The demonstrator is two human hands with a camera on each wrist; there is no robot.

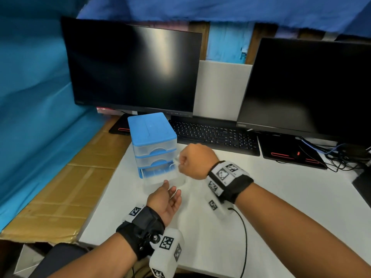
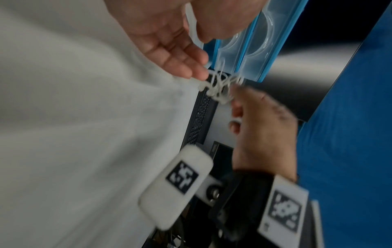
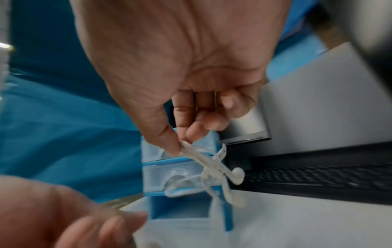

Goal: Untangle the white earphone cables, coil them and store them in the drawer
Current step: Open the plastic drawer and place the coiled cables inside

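My right hand [image 1: 181, 161] [image 3: 182, 142] pinches the coiled white earphone cables [image 3: 210, 166] between thumb and fingers. The bundle hangs in front of the blue drawer unit [image 1: 152, 133] [image 3: 180, 176], with two earbuds [image 3: 236, 174] dangling below. The unit's clear bottom drawer [image 1: 160, 178] [image 3: 180, 224] is pulled out. My left hand [image 1: 173, 193] [image 2: 197, 70] is open, palm up, just in front of that drawer. In the left wrist view its straight fingertips [image 2: 199, 73] sit right beside the earphone cables [image 2: 220, 87]; whether they touch is blurred.
The white table [image 1: 281, 197] holds a black keyboard [image 1: 214, 135] behind the drawer unit, with two dark monitors [image 1: 132, 69] [image 1: 313, 87] at the back. A black cable [image 1: 245, 237] runs under my right forearm. Cardboard [image 1: 70, 187] and blue cloth line the left side.
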